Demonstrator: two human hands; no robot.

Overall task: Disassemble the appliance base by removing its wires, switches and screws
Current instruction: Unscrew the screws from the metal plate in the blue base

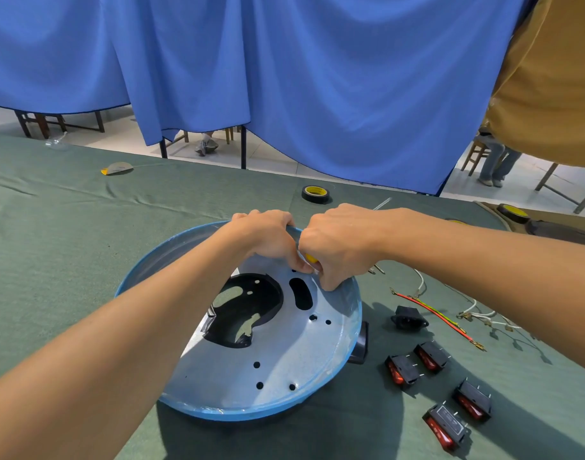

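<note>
Head view: round dished metal base [284,353], yellow handle [309,258].

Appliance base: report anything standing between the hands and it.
Nothing visible does. The left hand grips the far rim of the appliance base, and the right hand, curled round a yellow-handled tool, is at its plate alongside. The loose switches and wires lie apart on the cloth, to the right.
</note>
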